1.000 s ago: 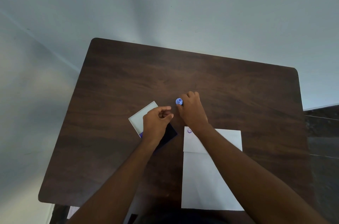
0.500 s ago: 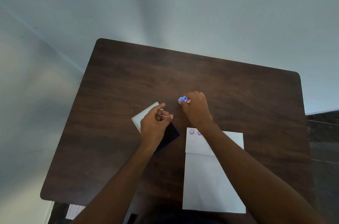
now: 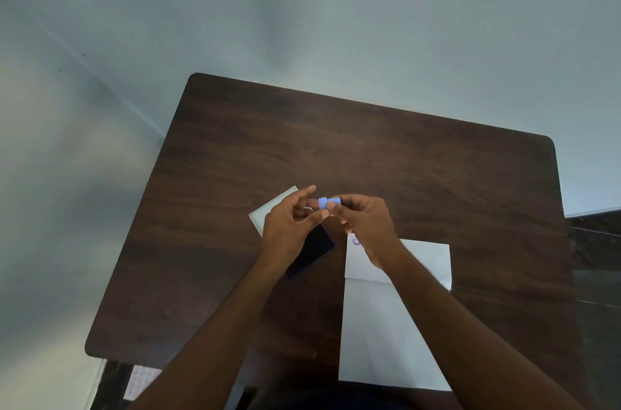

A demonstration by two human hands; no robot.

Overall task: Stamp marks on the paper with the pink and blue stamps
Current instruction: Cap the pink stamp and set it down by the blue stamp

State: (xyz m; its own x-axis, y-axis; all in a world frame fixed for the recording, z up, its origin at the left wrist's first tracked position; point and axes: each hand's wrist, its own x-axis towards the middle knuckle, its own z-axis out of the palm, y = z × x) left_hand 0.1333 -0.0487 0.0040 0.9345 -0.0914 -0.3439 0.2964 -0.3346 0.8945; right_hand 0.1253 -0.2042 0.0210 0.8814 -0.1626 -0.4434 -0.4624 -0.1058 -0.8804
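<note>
A small blue stamp [image 3: 328,202] lies sideways in the air between my two hands, above the dark wooden table [image 3: 369,157]. My right hand [image 3: 366,225] pinches its right end. My left hand [image 3: 289,225] touches its left end with thumb and fingertips, the other fingers spread. The white paper [image 3: 386,335] lies on the table below my right arm, with a purple smiley mark [image 3: 356,241] near its top left corner. No pink stamp is visible.
An open ink pad lies under my left hand, with a white lid [image 3: 268,211] and a dark pad [image 3: 312,255]. The table's near left edge and a pale sheet [image 3: 141,379] below it show at the bottom left.
My right hand lifted the blue stamp off the table and turned it sideways. My left hand opened and came right to meet the stamp's end.
</note>
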